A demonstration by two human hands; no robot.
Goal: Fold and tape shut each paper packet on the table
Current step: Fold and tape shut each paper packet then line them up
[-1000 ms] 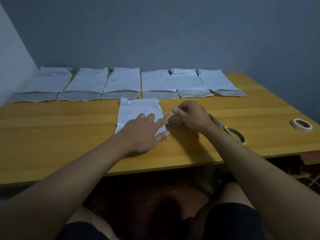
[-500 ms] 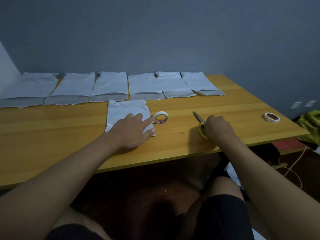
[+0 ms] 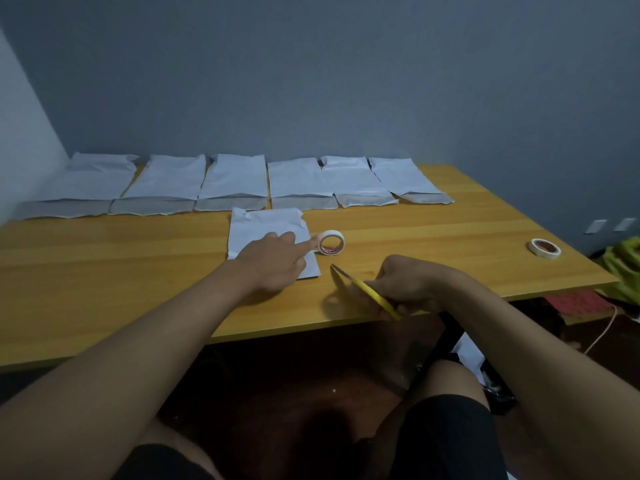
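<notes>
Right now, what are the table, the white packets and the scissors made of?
The table looks like wood or a wood-look board: yellow-brown, with faint grain lines and a smooth top. The packet under the left hand looks like thin matt paper, since it is creased and wrinkled. The scissors in the right hand seem to have dull metal blades and yellow, probably plastic, handles.
</notes>
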